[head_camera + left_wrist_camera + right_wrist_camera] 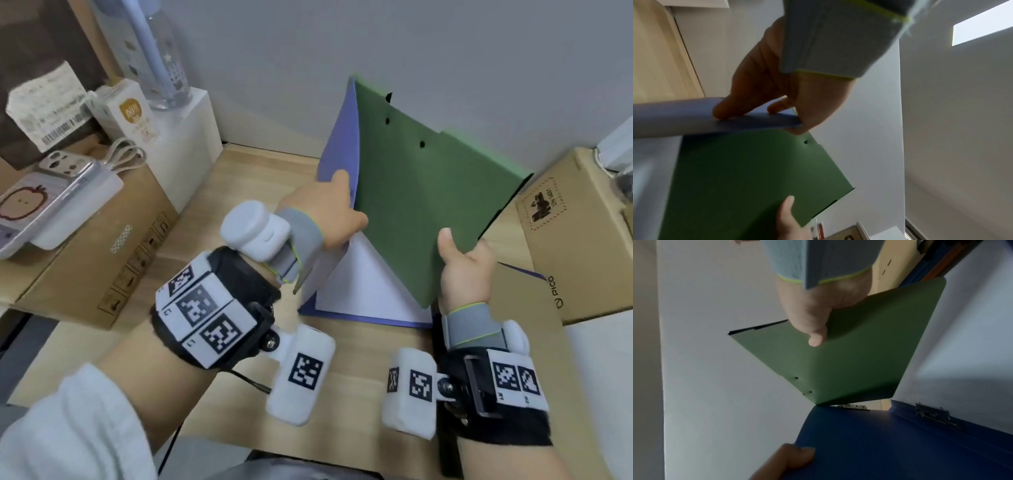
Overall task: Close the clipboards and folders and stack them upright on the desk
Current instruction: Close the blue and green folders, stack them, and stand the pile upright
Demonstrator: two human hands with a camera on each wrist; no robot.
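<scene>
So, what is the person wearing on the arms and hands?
Both hands have grey wrist bands edged in yellow-green. Each wrist carries a black strap with white square-code tags and white padded camera units. A thin black cable hangs from the left one. The left arm has a pale sleeve.

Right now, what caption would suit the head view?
Left hand lifts the blue folder's cover; right hand holds a green folder.
</scene>
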